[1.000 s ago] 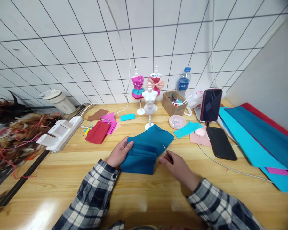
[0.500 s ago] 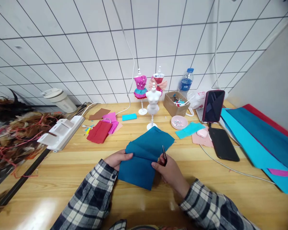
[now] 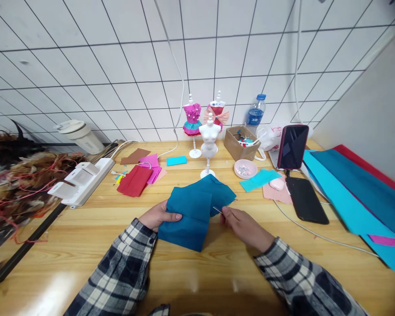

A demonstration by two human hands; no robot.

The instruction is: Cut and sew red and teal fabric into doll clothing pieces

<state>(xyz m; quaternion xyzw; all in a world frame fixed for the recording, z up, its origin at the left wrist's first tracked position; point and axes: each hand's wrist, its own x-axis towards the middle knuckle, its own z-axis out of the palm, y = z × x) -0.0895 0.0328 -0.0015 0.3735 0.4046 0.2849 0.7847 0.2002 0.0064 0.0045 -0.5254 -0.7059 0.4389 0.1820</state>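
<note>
My left hand (image 3: 160,216) pinches the left side of a folded piece of dark teal fabric (image 3: 187,221), thumb on top and fingers underneath. At the fabric's right edge, my right hand (image 3: 243,223) is closed around small scissors (image 3: 217,210). Their thin blades point left towards the cloth, and the handles are hidden in the fingers. Just beyond the cloth stands a bare white miniature dress form (image 3: 210,139). Behind it are two dressed ones, one in a magenta and blue outfit (image 3: 192,118), the other in red with a pink bow (image 3: 217,115).
Left lie red fabric (image 3: 134,181), magenta scraps (image 3: 155,172), a white power strip (image 3: 85,182) and brown feathers (image 3: 36,184). Right are a pink dish (image 3: 245,169), a cardboard box (image 3: 238,147), a bottle (image 3: 256,114), phones (image 3: 292,147), a cable (image 3: 312,228) and coloured fabric sheets (image 3: 349,188).
My right hand has let go of the fabric's edge and moved slightly right. The scissors have turned from pointing up to pointing left. The front fold now lies further up over the cloth.
</note>
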